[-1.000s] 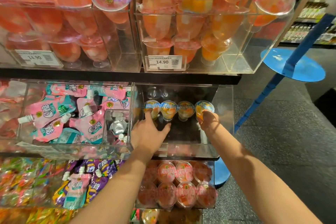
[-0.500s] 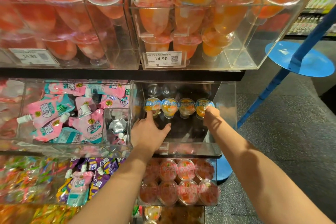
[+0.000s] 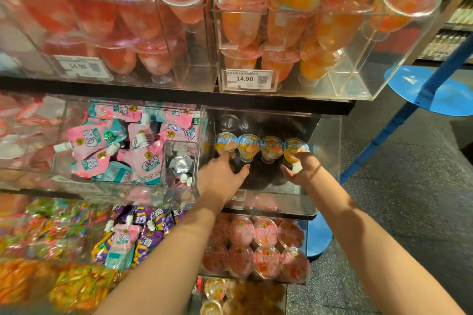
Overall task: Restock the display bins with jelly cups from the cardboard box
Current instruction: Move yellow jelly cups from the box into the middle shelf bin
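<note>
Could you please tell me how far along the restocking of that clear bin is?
Done: four jelly cups stand in one row at the back of the clear bin. In hand: the left hand and right hand touch the end cups. Left: the bin's front floor is bare; the cardboard box is out of view.

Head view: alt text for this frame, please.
Both hands reach into a clear display bin, the left hand and right hand each touching an end of a row of four jelly cups. Pink pouches fill the bin beside it.
</note>
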`<action>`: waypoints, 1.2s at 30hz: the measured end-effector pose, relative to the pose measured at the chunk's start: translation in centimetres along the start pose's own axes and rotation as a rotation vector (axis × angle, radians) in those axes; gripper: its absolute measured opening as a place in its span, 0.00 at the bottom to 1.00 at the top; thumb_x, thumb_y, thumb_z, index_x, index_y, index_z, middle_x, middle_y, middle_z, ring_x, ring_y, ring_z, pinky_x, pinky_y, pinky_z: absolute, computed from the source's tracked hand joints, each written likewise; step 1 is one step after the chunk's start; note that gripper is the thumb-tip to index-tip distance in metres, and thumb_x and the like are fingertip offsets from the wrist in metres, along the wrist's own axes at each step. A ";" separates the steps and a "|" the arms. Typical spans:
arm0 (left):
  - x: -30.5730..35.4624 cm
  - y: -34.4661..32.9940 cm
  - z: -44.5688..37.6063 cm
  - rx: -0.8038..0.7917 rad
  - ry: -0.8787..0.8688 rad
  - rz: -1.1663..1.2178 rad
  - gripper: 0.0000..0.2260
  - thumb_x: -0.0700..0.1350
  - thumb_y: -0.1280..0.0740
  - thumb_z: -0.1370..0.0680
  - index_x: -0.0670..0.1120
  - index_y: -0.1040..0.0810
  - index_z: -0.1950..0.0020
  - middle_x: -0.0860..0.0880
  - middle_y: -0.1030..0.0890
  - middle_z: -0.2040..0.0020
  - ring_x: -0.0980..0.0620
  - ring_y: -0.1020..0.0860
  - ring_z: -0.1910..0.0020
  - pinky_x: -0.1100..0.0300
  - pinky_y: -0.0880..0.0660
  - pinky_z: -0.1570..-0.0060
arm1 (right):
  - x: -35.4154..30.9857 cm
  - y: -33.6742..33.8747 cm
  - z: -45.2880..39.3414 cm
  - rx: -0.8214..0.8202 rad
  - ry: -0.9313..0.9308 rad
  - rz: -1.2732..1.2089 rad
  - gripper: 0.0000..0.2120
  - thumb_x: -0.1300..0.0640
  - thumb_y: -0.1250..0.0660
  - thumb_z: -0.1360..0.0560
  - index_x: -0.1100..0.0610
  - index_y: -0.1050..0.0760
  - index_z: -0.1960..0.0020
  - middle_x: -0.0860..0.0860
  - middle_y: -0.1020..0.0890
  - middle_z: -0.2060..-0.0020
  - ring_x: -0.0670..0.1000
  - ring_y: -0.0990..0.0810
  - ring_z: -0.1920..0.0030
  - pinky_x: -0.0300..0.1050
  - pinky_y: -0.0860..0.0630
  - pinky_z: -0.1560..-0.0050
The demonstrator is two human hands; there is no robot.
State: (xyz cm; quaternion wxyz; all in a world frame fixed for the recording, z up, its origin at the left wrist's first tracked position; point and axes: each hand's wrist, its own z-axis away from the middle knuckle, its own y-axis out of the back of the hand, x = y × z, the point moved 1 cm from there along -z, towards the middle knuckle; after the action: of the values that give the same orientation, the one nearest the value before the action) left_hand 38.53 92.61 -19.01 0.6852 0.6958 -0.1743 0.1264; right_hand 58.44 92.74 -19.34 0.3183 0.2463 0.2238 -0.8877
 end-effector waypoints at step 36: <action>-57.9 24.2 87.3 0.602 1.217 0.629 0.08 0.44 0.38 0.20 0.49 0.24 0.42 0.52 0.20 0.57 0.56 0.23 0.62 0.65 0.27 0.61 | 87.1 -20.9 72.1 -2.253 1.168 1.719 0.09 0.57 0.36 0.22 0.54 0.22 0.44 0.53 0.17 0.61 0.44 0.21 0.68 0.40 0.25 0.54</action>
State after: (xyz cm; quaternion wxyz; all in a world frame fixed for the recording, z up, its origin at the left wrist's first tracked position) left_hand -29.51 9.53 -23.58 0.3721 0.5777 0.0867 0.7213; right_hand -35.75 27.74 -8.66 0.6053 0.2390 0.6438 0.4025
